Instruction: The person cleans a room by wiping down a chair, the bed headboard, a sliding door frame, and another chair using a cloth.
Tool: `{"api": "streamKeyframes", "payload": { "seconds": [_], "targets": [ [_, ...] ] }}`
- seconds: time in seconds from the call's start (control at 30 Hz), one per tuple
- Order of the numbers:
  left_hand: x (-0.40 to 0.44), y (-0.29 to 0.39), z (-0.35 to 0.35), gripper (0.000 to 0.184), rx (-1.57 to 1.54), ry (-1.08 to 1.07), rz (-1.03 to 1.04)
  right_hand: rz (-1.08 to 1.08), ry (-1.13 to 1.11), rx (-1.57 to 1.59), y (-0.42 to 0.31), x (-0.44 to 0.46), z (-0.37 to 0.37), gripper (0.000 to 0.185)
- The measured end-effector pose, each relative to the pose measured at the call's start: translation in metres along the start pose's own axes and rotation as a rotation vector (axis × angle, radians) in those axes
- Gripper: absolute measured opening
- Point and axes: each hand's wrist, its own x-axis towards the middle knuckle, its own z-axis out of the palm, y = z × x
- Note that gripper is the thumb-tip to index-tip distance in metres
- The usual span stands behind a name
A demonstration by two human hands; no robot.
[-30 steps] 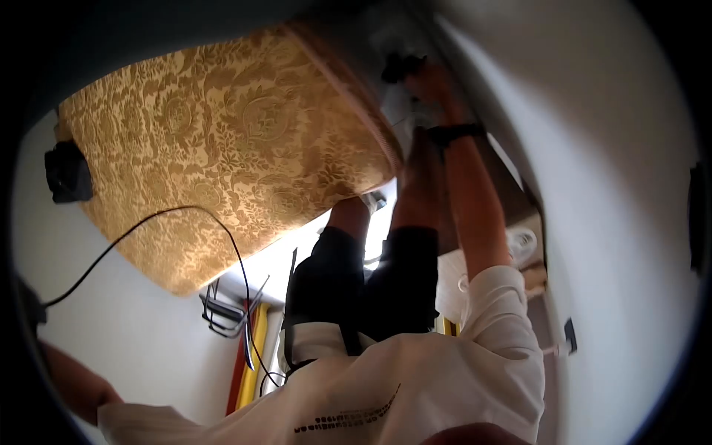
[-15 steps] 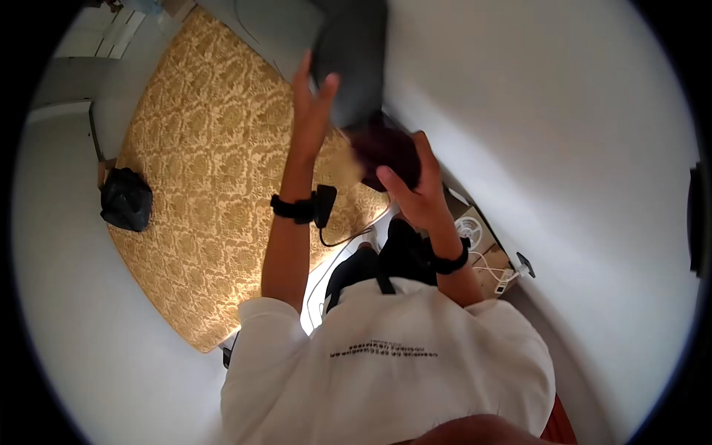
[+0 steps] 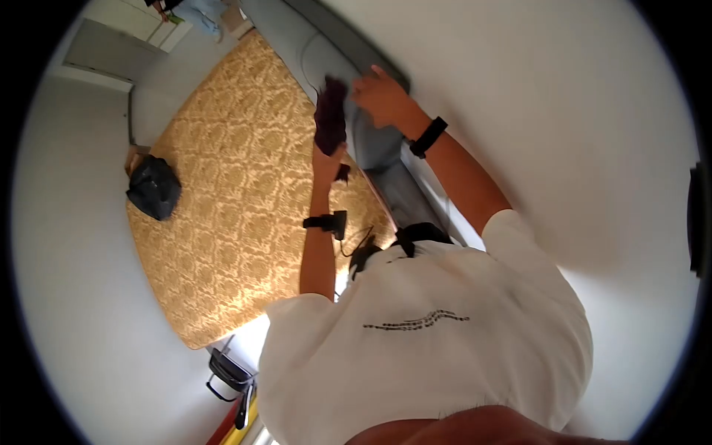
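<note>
The left hand [image 3: 326, 165] is gripping the dark maroon cloth [image 3: 331, 117] near its lower end, with most of it extending beyond the fingers toward the far side and a scrap poking out right of the wrist. The right hand [image 3: 386, 102] is showing against the grey sofa [image 3: 285, 37], right of the cloth, its grip staying unclear

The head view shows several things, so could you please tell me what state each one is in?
Dark red cloth: bunched, held in the left hand
Right hand: raised, fingers bent; grip unclear
Left wrist strap: fastened
Right wrist strap: fastened
Gold-patterned mattress: lying flat
Black bag: slumped at the mattress's edge; open or closed unclear
</note>
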Motion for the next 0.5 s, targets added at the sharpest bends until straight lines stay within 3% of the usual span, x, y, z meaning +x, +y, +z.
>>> {"api": "streamKeyframes", "payload": {
  "seconds": [0.03,0.07,0.1,0.13,0.17,0.2,0.27,0.3,0.4,0.43,0.5],
  "targets": [
    [0.0,-0.012,0.0,0.097,0.178,-0.068,-0.259,-0.002,0.072,-0.049,-0.01,0.01,0.005,0.033],
    [-0.003,-0.015,0.004,0.11,0.238,-0.102,-0.291,-0.005,0.132,-0.099,-0.021,0.015,0.006,0.031],
    [-0.009,-0.024,0.013,0.114,0.327,-0.033,-0.123,0.048,0.002,-0.095,-0.03,0.021,0.001,0.026],
    [-0.015,-0.016,0.018,0.118,0.409,0.038,0.053,0.065,0.009,-0.1,-0.029,0.019,0.016,0.026],
    [-0.014,-0.009,0.02,0.121,0.228,-0.126,-0.042,0.041,0.091,-0.165,-0.027,0.019,0.035,0.025],
    [-0.018,-0.01,0.029,0.106,0.235,-0.147,0.018,0.014,0.171,-0.23,-0.026,0.019,0.048,0.024],
    [-0.026,0.022,0.038,0.087,0.426,-0.28,-0.158,0.025,0.13,-0.297,-0.03,0.015,0.04,0.03],
    [-0.029,0.021,0.045,0.076,0.466,-0.234,-0.036,0.017,0.083,-0.394,-0.033,0.01,0.022,0.02],
    [-0.027,0.043,0.056,0.077,0.558,-0.225,-0.111,0.089,-0.034,-0.476,-0.03,0.03,0.048,0.007],
    [-0.027,0.059,0.059,0.069,0.666,-0.176,-0.104,0.131,-0.1,-0.449,-0.026,0.037,0.064,0.003],
    [-0.024,0.068,0.055,0.065,0.664,-0.257,-0.134,0.131,-0.066,-0.408,-0.036,0.027,0.055,0.003]
  ]
}}
